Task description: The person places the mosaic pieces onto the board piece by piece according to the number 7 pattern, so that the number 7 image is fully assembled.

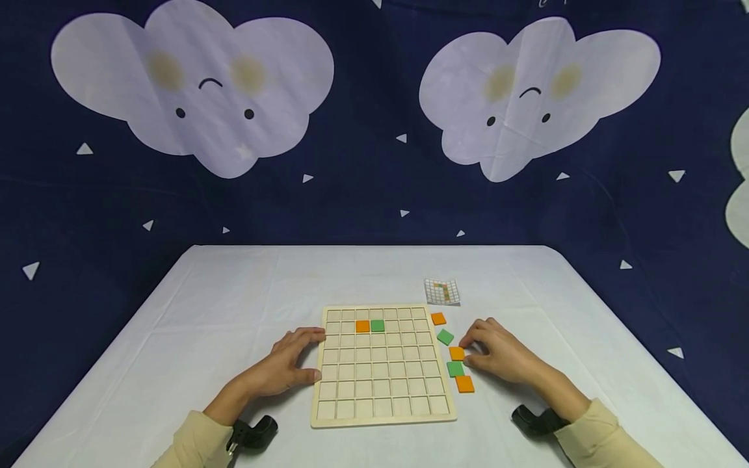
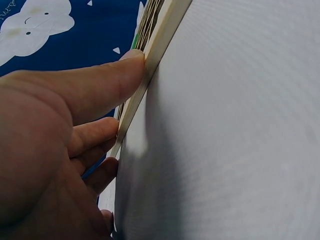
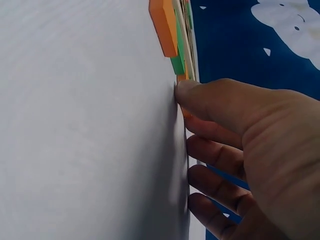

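Note:
A pale wooden grid board (image 1: 383, 426) lies flat on the table. In its second row from the back sit an orange tile (image 1: 363, 326) and a green tile (image 1: 377, 325), side by side. My left hand (image 1: 281, 365) rests at the board's left edge, thumb and fingertips touching the wooden rim (image 2: 159, 42). Beyond the board's right side, my right hand (image 1: 502, 351) pinches a loose orange tile (image 1: 456, 353) between thumb and index finger. The right wrist view shows the thumb (image 3: 215, 100) against that tile, which is mostly covered.
Other loose tiles lie along the board's right side: a back orange tile (image 1: 438, 318), a green tile (image 1: 445, 337), a nearer green tile (image 1: 455, 369) and a front orange tile (image 1: 465, 384). A small printed pattern card (image 1: 432, 296) lies behind them on the white tablecloth (image 1: 246, 279).

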`<state>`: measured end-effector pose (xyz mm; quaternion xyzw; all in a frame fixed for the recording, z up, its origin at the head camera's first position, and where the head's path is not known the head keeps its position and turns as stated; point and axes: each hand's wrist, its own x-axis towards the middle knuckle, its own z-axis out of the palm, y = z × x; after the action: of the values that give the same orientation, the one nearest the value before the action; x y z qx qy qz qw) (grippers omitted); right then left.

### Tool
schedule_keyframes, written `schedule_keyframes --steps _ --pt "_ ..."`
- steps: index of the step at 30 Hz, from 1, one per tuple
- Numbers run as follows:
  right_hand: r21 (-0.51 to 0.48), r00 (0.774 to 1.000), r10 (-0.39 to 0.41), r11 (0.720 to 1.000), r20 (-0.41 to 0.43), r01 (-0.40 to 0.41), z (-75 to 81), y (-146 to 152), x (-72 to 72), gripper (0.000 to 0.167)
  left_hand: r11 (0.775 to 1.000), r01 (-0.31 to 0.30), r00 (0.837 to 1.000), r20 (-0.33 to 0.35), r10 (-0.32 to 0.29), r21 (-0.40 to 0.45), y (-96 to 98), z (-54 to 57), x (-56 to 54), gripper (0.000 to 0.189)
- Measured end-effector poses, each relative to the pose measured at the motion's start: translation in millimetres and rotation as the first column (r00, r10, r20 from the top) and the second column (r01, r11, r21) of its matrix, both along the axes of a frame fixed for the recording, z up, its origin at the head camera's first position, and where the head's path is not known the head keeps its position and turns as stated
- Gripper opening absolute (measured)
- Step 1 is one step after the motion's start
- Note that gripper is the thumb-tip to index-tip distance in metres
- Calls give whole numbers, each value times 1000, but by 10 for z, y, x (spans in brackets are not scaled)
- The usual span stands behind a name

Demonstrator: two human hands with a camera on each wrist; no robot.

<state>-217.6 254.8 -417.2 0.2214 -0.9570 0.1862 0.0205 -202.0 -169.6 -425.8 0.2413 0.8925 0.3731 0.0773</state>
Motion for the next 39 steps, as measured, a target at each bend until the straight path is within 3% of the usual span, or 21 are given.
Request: schedule_keyframes --steps 23,39 --pt "4 1000 10 1000 -21 -10 1 -15 15 18 1000 -21 1000 1 21 -4 4 -20 -11 63" --pt "-26 998 -36 999 -42 35 6 -15 16 20 1000 -26 999 19 26 0 16 -12 -13 63"
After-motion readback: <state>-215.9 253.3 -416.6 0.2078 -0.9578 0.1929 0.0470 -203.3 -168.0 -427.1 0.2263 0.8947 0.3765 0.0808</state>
